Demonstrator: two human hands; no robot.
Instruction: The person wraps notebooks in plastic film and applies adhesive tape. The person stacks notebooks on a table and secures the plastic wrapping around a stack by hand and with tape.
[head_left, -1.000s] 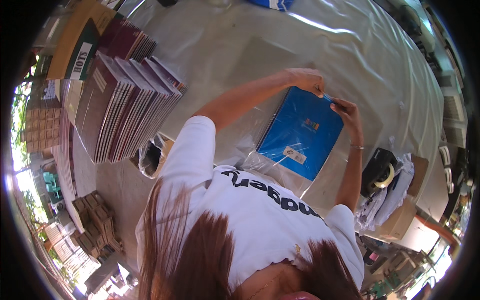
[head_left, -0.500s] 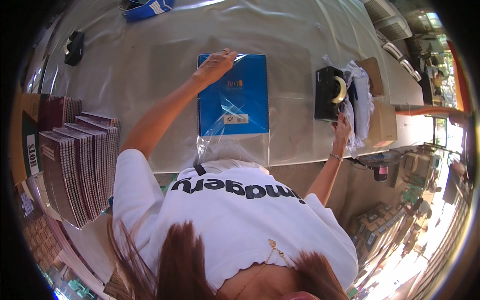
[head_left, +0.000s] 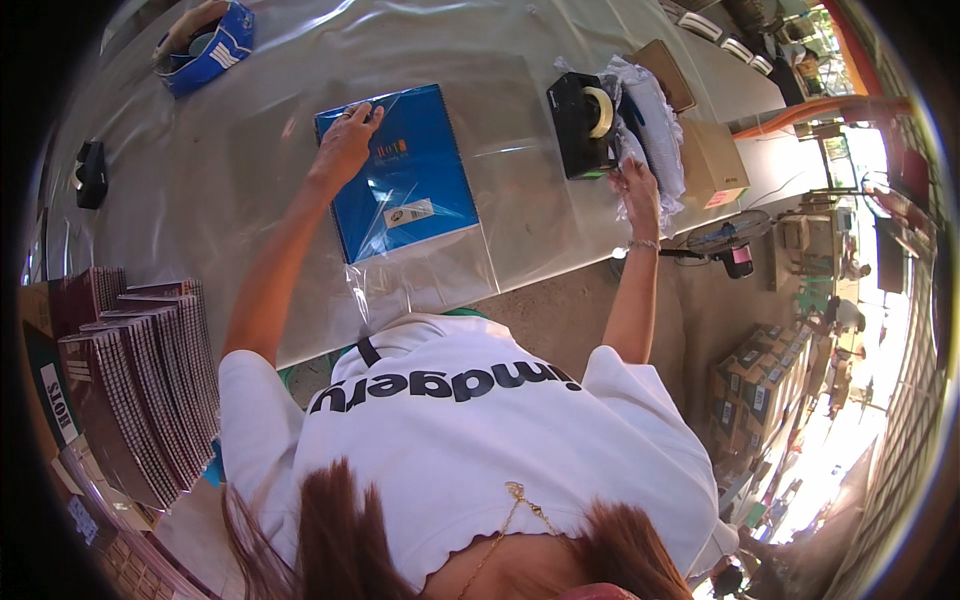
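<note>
A blue spiral-bound notebook (head_left: 425, 170) lies inside a clear plastic sleeve (head_left: 385, 285) on the table. My left hand (head_left: 345, 145) rests on the notebook's upper left part, fingers bent and somewhat apart. At the near end of a black tape dispenser (head_left: 575, 135) is my right hand (head_left: 637, 185). Its thumb and fingers are pinched together, and whatever sits between them is too small to make out. A pale roll of tape (head_left: 601, 112) sits in the dispenser. Crumpled clear and whitish plastic (head_left: 655, 130) lies just right of it.
Maroon spiral notebooks (head_left: 140, 390) stand stacked at the left. A second tape dispenser (head_left: 90, 175) and a blue container (head_left: 215, 50) are farther off. Brown cardboard (head_left: 712, 165) lies at the right, by a fan (head_left: 730, 235). Clear plastic covers the table (head_left: 270, 140).
The view has turned, so the table things appear farther left and tilted. My left hand's fingers look more bent on the notebook. My right hand stays at the dispenser's near end.
</note>
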